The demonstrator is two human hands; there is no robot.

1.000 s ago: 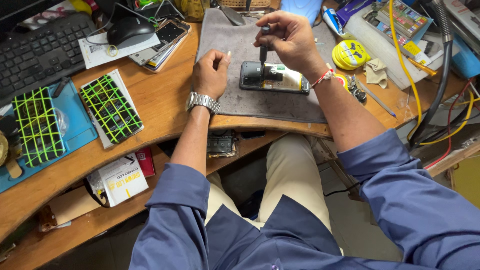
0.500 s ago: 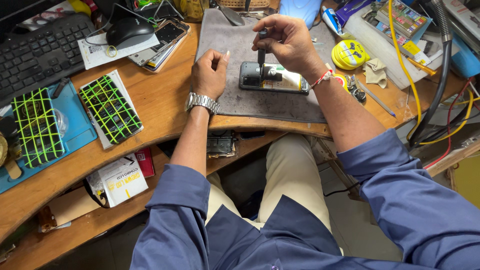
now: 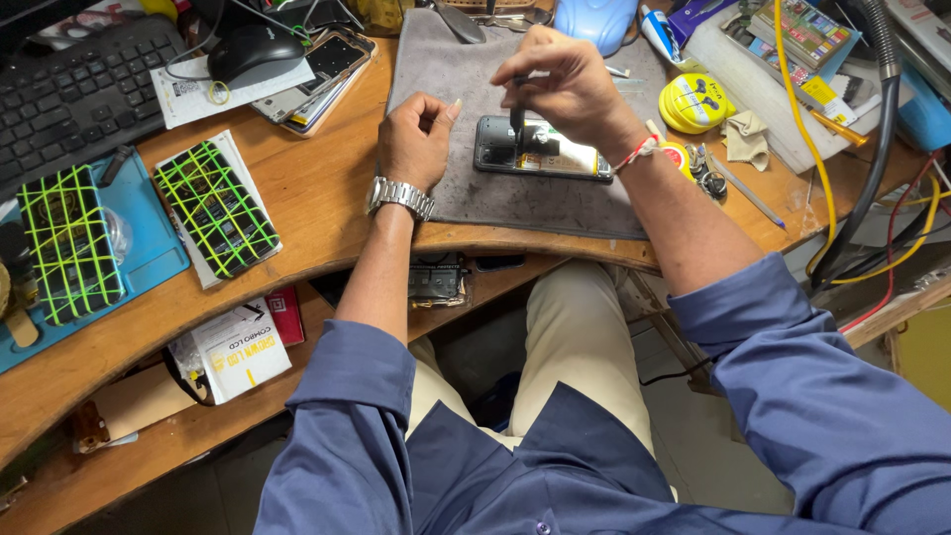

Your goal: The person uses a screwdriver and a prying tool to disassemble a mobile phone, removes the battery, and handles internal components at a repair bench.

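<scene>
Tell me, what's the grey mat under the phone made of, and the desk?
The grey mat looks like soft cloth, perhaps felt: matte, fuzzy, with a limp edge. The desk looks like varnished wood: orange-brown with visible grain and a slight sheen.

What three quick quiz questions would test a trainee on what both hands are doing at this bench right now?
1. True or false: the right hand holds a slim dark screwdriver upright over the opened black phone.
2. Where does the left hand rest? A) on the black keyboard B) on the grey cloth mat beside the phone C) on the black mouse
3. Fill in: the round yellow container lies to the phone's ____.

Key: 1 true; 2 B; 3 right.
</scene>
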